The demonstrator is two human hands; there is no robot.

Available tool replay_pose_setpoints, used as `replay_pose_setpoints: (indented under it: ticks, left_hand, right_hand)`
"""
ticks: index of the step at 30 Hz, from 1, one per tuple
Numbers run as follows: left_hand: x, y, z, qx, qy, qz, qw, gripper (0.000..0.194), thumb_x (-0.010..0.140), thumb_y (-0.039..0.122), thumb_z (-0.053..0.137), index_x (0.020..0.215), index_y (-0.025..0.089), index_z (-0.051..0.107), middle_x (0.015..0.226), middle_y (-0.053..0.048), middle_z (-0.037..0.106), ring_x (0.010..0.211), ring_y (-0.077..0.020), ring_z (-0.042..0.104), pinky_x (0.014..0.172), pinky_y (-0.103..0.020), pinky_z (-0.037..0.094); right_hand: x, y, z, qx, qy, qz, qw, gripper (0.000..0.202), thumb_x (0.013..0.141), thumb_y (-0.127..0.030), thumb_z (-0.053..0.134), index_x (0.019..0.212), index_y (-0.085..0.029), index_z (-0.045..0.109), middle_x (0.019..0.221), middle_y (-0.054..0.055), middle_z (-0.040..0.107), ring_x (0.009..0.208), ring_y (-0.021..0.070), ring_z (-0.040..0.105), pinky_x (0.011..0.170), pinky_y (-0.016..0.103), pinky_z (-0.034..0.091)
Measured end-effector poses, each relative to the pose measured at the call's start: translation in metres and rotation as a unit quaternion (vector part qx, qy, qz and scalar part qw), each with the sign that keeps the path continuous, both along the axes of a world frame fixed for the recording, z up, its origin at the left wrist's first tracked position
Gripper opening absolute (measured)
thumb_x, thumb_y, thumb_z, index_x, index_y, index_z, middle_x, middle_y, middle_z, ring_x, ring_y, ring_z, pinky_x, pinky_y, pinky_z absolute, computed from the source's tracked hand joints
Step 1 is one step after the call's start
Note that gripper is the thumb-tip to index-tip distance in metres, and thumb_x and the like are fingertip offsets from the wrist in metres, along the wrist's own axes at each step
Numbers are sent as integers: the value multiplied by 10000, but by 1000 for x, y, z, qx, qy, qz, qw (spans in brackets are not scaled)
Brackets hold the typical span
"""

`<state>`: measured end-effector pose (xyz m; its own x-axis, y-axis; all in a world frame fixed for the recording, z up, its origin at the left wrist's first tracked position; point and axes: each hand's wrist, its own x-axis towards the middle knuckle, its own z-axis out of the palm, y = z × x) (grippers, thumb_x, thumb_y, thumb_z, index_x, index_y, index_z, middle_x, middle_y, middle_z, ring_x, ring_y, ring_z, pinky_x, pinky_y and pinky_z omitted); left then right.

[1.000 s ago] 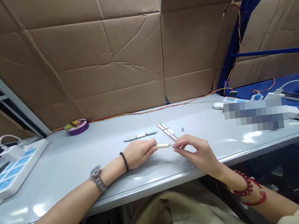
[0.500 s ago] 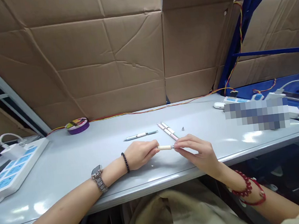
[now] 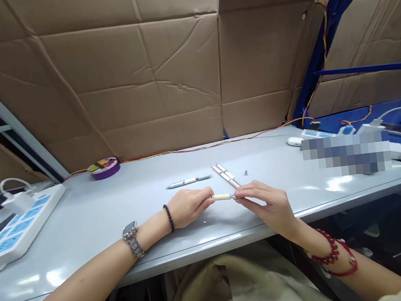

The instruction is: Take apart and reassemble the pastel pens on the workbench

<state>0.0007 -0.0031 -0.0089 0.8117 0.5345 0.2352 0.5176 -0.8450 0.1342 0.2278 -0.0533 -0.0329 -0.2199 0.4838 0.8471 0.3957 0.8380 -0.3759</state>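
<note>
Between my two hands a cream pen barrel (image 3: 222, 197) lies level, just above the table near its front edge. My left hand (image 3: 191, 205) is closed round its left end, which the fingers hide. The thumb and fingertips of my right hand (image 3: 265, 206) pinch the silvery tip (image 3: 233, 196) at the other end. Just beyond, a blue-grey and white pen (image 3: 189, 181) rests on the table. Two more pens, one pinkish (image 3: 225, 175) and one white and grey-green (image 3: 225, 170), lie side by side behind my right fingers. A small grey cone-shaped piece (image 3: 245, 173) sits to their right.
A power strip (image 3: 24, 223) with a white plug stands at the left of the table (image 3: 145, 171). At the back lies a purple tape roll (image 3: 104, 169), and a thin red-yellow wire (image 3: 172, 152) runs along the cardboard (image 3: 115, 73). Another power strip (image 3: 316, 134) is at right.
Both hands keep their hold on the pen barrel in nearly the same place. My right fingertips have shifted very slightly to the right, baring a little more of the silvery tip.
</note>
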Motion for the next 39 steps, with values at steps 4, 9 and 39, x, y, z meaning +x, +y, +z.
replay_pose_setpoints:
  ticks: [4, 9, 39]
  left_hand:
    - [1, -1, 0, -1, 2, 1, 1000, 492, 965, 466, 79, 893, 195, 483, 653, -4, 574, 544, -158, 497, 524, -254, 330]
    - [1, -1, 0, 1, 5, 1, 1000, 484, 965, 463, 84, 888, 196, 481, 645, -2, 570, 541, -155, 502, 522, -251, 332]
    - [2, -2, 1, 39, 39, -16, 998, 498, 969, 460, 83, 854, 197, 489, 670, -18, 604, 566, -161, 531, 511, -255, 316]
  right_hand:
    - [0, 0, -1, 3, 3, -7, 1000, 212, 809, -109, 610, 961, -247, 663, 856, 26, 701, 772, 174, 647, 676, 315, 540]
    - [1, 0, -2, -1, 0, -12, 1000, 196, 813, -109, 602, 946, -242, 658, 855, 29, 701, 781, 178, 649, 685, 325, 543]
    - [-3, 0, 0, -29, -208, -111, 971, 349, 961, -294, 318, 705, -187, 529, 611, 19, 539, 554, 145, 484, 516, 261, 392]
